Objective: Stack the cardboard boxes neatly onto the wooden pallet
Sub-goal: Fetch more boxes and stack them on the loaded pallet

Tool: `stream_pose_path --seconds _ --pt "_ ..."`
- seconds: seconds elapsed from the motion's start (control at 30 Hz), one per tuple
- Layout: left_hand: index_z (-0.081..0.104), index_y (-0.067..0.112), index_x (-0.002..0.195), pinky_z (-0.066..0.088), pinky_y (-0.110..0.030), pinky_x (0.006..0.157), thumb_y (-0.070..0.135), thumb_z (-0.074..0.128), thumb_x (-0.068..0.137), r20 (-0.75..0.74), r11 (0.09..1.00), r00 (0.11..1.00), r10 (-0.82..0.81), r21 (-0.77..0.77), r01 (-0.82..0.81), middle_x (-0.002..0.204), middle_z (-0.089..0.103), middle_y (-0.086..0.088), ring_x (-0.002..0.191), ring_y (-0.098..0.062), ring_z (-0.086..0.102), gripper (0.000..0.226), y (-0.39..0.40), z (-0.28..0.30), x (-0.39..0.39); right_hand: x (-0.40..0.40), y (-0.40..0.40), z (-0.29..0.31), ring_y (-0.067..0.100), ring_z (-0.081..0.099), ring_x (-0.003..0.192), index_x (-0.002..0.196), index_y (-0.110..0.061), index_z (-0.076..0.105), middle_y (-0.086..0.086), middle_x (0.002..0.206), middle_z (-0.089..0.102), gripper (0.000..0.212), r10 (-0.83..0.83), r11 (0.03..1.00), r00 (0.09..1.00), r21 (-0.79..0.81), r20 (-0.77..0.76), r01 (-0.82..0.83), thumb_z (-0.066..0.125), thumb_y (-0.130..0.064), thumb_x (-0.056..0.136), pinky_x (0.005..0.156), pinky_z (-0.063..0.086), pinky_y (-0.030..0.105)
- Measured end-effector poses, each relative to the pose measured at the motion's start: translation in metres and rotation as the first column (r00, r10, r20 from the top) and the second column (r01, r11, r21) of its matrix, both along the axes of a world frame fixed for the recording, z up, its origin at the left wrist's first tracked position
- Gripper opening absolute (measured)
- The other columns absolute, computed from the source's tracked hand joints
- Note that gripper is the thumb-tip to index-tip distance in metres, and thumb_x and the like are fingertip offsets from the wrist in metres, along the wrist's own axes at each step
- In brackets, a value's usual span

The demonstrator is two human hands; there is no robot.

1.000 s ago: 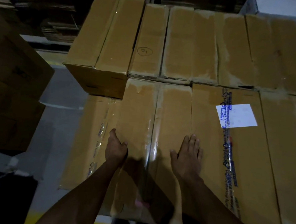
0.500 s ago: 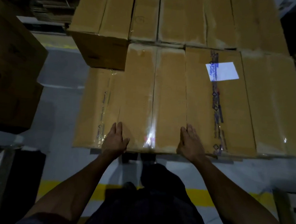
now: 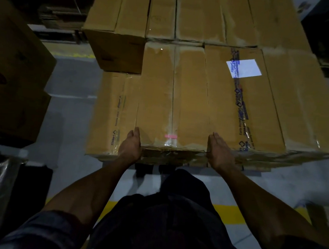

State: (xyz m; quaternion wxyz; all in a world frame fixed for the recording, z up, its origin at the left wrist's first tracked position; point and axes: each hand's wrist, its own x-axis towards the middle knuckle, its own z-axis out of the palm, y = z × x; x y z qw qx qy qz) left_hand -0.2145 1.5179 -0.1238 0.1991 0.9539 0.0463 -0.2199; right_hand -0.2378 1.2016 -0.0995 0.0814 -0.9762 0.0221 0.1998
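Head view, nearest first: the person's left hand (image 3: 131,144) lies against the near left corner of the middle carton (image 3: 173,98), fingers straight along its left side and thumb at the front edge, pressing more than clutching. The right hand (image 3: 219,149) mirrors it at the near right corner, fingers extended into the seam beside the labelled carton (image 3: 244,102). Neither hand curls round anything; both look like flat palms squaring the box up.

The middle carton sits on the upper layer of the stack, its near edge about flush with its right-hand neighbour's. To its left a lower carton (image 3: 112,113) with printed tape lies a layer down, so that spot on the upper layer is unfilled. Behind it a further carton (image 3: 115,25) stands at the upper level, and the back row (image 3: 214,17) runs across the far side, tight together.

The wooden pallet itself is hard to make out; only a dark strip under the near edge hints at it. My judgement is that the stacking is well on, with this box being nudged into line and at least one place left to fill. More brown boxes (image 3: 14,73) wait on the floor at left.

The cartons are plain brown, sealed with glossy clear tape, slightly scuffed, and one carries a white label (image 3: 244,68)
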Motion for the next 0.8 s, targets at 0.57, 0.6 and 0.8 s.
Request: stream_pose_path --seconds 0.57,0.6,0.8 --pt "0.03 0.007 0.14 0.051 -0.04 0.083 0.027 0.065 0.08 -0.085 0.932 0.966 0.244 -0.256 -0.258 0.117 0.06 -0.017 0.103 -0.037 0.059 0.072 -0.002 0.0 0.019 0.028 0.028 0.015 0.036 0.031 0.131 0.134 -0.004 0.042 0.016 0.147 0.029 0.059 -0.26 0.96 0.961 0.085 -0.098 0.268 0.06 -0.035 0.088 0.106 0.032 0.042" --pt "0.025 0.004 0.144 0.048 -0.04 0.085 0.027 0.063 0.086 -0.118 0.913 0.95 0.288 -0.267 -0.309 0.122 0.058 -0.022 0.107 -0.039 0.058 0.073 -0.006 0.0 0.028 0.035 0.033 0.015 0.036 0.031 0.128 0.132 -0.004 0.043 0.016 0.143 0.031 0.056 -0.303 0.947 0.948 0.086 -0.096 0.311 0.057 -0.037 0.09 0.106 0.031 0.042" --pt "0.0 0.004 0.155 0.027 -0.042 0.116 0.038 0.057 0.097 -0.237 0.756 0.81 0.537 -0.29 -0.586 0.16 0.013 -0.022 0.143 -0.04 0.024 0.088 -0.028 -0.009 0.062 0.067 0.06 0.007 0.035 0.035 0.125 0.134 -0.002 0.041 0.017 0.138 0.036 0.054 -0.532 0.837 0.846 0.123 -0.041 0.533 0.051 -0.037 0.093 0.106 0.032 0.042"
